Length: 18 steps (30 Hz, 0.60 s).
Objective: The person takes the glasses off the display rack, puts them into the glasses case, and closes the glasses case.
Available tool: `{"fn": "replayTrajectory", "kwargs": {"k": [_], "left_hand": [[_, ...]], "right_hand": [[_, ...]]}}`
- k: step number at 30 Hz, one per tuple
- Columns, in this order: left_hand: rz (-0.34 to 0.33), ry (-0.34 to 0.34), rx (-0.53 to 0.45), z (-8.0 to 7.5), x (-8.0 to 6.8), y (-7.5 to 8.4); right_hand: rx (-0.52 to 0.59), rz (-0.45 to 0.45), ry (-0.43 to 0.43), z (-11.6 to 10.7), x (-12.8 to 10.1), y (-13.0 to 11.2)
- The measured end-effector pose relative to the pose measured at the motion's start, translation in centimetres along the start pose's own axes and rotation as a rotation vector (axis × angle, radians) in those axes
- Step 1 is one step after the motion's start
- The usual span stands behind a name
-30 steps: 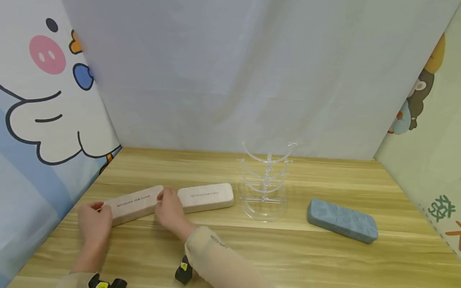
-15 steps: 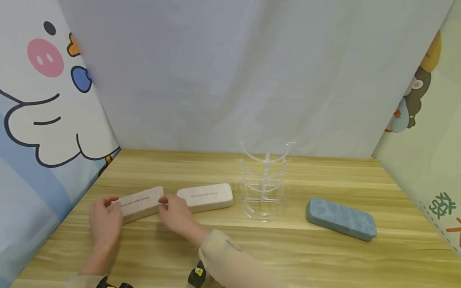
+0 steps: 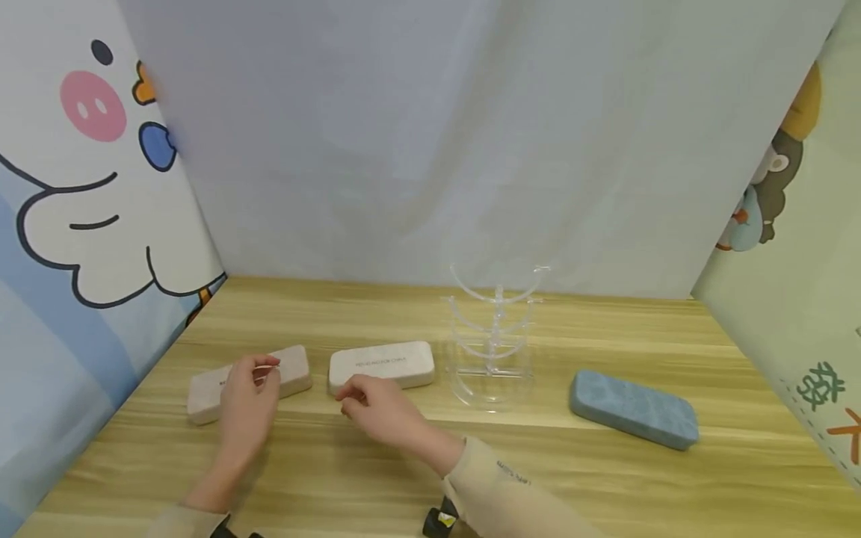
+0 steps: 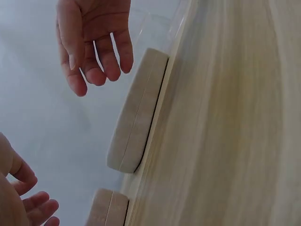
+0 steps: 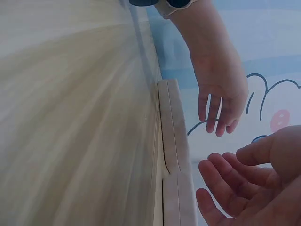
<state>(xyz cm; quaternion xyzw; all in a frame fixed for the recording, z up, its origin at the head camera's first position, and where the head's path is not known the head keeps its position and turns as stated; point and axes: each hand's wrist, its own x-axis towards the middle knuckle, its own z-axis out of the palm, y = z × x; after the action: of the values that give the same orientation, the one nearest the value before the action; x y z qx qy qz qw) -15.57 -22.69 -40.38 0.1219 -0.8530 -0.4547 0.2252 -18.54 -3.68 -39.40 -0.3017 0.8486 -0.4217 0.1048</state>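
Two cream glasses cases with printed lettering lie end to end with a gap on the table: the left one and the right one. My left hand hovers in front of the left case and hides its middle; its fingers are loosely bent and hold nothing. Near the front left corner of the right case is my right hand, fingers relaxed, also holding nothing. The right wrist view has both hands off the cases, the left hand beyond the right hand.
A clear tiered stand of curved arms stands right of the cream cases. Farther right lies a blue glasses case, set at an angle. A pale curtain hangs behind the wooden table, with printed cloths at both sides.
Both hands have let go of the left cream case's ends and moved right. The left hand now covers the case's middle; the right hand is in front of the right case.
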Motion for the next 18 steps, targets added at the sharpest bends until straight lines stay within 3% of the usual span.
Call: {"fn": "replayTrajectory", "kwargs": {"k": [9, 18], "left_hand": [[0.18, -0.209, 0.113, 2.0, -0.8, 2.3], [0.24, -0.354, 0.208, 3.6, -1.0, 4.1]], "right_hand": [[-0.059, 0.031, -0.016, -4.4, -4.1, 3.1], [-0.015, 0.087, 0.021, -9.6, -9.9, 6.7]]}}
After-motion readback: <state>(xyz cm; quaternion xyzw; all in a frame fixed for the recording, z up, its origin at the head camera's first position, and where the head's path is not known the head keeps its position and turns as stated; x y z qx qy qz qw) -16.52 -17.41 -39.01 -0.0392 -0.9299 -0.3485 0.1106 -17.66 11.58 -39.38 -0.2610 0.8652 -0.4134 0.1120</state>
